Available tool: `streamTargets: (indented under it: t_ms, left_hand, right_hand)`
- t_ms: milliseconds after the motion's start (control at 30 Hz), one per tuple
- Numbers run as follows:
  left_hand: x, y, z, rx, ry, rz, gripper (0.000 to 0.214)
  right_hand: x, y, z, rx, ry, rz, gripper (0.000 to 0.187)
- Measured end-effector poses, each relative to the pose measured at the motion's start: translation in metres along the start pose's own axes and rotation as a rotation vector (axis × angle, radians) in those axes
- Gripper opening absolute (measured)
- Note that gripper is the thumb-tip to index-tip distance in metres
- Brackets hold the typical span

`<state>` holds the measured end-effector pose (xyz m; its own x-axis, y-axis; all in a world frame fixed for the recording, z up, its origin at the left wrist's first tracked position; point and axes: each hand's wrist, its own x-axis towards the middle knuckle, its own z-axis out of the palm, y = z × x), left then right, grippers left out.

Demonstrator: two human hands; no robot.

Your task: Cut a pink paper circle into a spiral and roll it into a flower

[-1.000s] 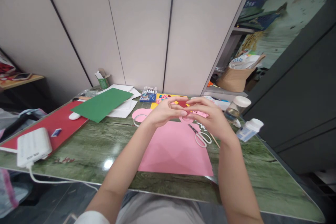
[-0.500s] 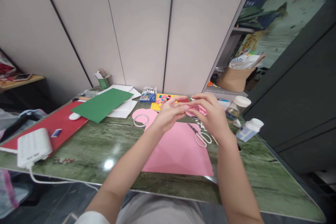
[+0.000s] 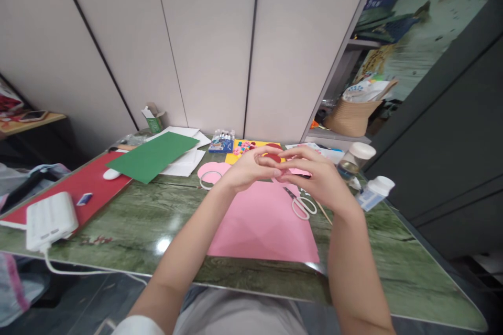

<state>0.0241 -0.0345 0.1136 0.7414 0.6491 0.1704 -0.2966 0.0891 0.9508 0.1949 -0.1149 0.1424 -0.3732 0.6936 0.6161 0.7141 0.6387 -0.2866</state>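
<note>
My left hand (image 3: 247,168) and my right hand (image 3: 314,175) meet above the far edge of a large pink paper sheet (image 3: 263,222) on the green marble table (image 3: 129,214). Both pinch a small pink and red paper piece (image 3: 280,169) between their fingertips. Most of the piece is hidden by my fingers. White-handled scissors (image 3: 301,204) lie just under my right hand. A pink cut-out with a white ring (image 3: 210,174) lies left of my left hand.
A green sheet (image 3: 153,156) lies over white papers, beside a red sheet (image 3: 70,188) and a white power bank (image 3: 49,219) with its cable. A yellow tray of beads (image 3: 241,149), a paint set (image 3: 222,142), a jar (image 3: 353,162) and a white bottle (image 3: 373,192) stand at the back and right.
My hands have dropped slightly and shifted left from their raised position half a second ago. The small paper piece stays pinched between them.
</note>
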Motion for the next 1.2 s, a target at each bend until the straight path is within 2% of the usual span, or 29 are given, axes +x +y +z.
streamTargets:
  t_ms: [100,200,400,567,867,1033,1100,1200]
  left_hand:
    - [-0.001,0.002,-0.003,0.067,-0.064,-0.003,0.053]
    - [0.0,0.0,0.0,0.04,0.017,0.028,0.052]
    - [0.005,-0.012,0.013,-0.15,0.179,0.112,0.046]
    - [0.007,-0.016,0.014,-0.201,0.191,0.123,0.047]
    - [0.004,-0.007,-0.001,-0.04,0.052,0.017,0.054]
    - [0.001,-0.001,-0.007,0.126,-0.086,-0.036,0.057]
    - [0.0,0.0,-0.006,0.17,-0.088,-0.044,0.056]
    - [0.001,-0.002,-0.003,0.14,-0.008,-0.005,0.054]
  right_hand:
    - [0.0,0.001,0.0,0.011,-0.066,-0.016,0.014]
    - [0.001,0.001,0.002,-0.032,-0.002,0.001,0.014]
    - [0.002,0.004,0.008,-0.154,0.169,0.011,0.011]
    - [0.003,0.005,0.011,-0.153,0.176,0.026,0.008]
    - [0.0,0.002,0.001,0.009,0.029,0.054,0.012]
    - [-0.001,0.003,0.001,0.047,-0.135,0.021,0.014]
    - [0.0,0.002,0.001,0.027,-0.156,0.029,0.011]
    - [0.001,0.001,0.003,-0.02,-0.106,0.066,0.01]
